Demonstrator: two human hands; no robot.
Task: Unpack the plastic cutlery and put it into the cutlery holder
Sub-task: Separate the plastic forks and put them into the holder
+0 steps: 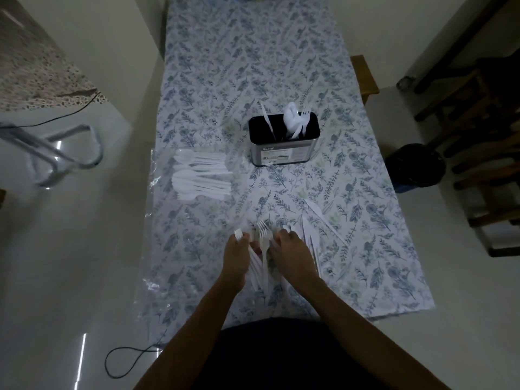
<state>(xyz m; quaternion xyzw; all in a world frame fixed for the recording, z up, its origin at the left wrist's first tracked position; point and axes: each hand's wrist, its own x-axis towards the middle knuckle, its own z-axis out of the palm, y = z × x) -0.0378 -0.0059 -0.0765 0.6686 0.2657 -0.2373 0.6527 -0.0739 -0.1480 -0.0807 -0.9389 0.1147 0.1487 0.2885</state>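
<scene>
A metal cutlery holder (284,144) with a dark inside stands mid-table and holds a white knife, spoons and forks. Near the table's front edge, my left hand (236,256) and my right hand (291,256) are gathered around a bunch of white plastic forks (264,240). Both hands curl their fingers onto the bunch, tines pointing away from me. White knives (316,213) lie just right of my right hand. A clear packet of spoons and forks (197,178) lies at the left edge.
The long table (253,66) wears a blue floral cloth. Empty clear plastic wrap (157,277) hangs over its left front edge. A wooden chair (364,77) and a dark bin (415,167) stand to the right, a metal frame (64,153) and a cable to the left.
</scene>
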